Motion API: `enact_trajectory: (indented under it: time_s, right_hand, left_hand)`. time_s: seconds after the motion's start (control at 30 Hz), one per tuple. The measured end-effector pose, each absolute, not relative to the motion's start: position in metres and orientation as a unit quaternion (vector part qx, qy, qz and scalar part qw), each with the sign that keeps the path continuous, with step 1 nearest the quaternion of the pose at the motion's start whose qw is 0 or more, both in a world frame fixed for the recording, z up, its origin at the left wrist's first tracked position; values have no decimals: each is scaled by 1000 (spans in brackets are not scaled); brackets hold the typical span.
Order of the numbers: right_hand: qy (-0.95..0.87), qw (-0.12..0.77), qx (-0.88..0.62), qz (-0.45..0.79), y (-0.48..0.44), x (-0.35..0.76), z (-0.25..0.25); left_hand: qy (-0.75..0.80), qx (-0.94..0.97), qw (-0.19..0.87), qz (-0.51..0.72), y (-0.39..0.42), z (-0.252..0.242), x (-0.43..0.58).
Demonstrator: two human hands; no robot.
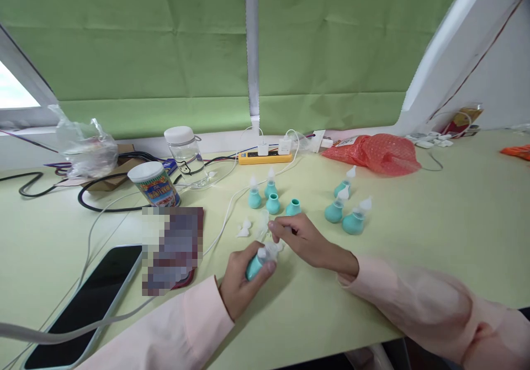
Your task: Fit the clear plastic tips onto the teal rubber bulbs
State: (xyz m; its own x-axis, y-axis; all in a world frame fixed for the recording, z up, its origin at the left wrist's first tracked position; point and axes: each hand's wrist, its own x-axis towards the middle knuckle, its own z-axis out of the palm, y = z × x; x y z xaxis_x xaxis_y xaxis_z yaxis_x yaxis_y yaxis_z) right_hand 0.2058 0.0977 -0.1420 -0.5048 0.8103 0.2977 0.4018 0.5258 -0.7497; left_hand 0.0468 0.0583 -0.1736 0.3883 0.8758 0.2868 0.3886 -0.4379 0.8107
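My left hand (244,279) is wrapped round a teal bulb (253,269) with a clear top, tilted to the right. Just above its clear end, my right hand (300,240) has its fingers bent together; whether they hold a small part is too unclear to tell. Beyond my hands stand two open teal bulbs (273,204) and two with clear tips (254,197). Three teal bulbs with clear, whitish tips (354,221) are at the right. Small white pieces (244,228) and clear parts (264,223) lie left of my right hand.
A black-screened phone (91,304) and a pixelated dark red object (178,248) lie at the left. Behind are a can (155,185), a clear jar (188,157), a yellow power strip (265,159) and red bubble wrap (376,153). White cables (226,221) cross the table.
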Motion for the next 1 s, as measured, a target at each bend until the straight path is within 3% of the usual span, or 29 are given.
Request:
enact_trajectory:
  time_s: [0.2,0.37,0.47,0.53,0.67,0.83,1.0]
  right_hand:
    - [-892,215,-385,-95,118,210,-149]
    - [-904,159,-339,-208,133,210,-163]
    - [-906,180,-323,-206,137,212,-166]
    - [-904,241,-305,-179,136,213,-166]
    - [-886,374,-275,-21,119,212,-154]
    - [-901,308,-257,168,98,204,-146]
    - [-896,353,-229,140,91,197,-155]
  left_hand:
    - [466,692,366,412,68,-174,47]
    - [511,666,366,402,71,-180,51]
    - [525,663,362,393,72,-182,51]
    - [524,664,354,398,72,-182,50]
    - [513,677,338,405,70,-181,50]
    - [462,732,332,374,62,-181,53]
    - [399,799,296,339,56,-181,53]
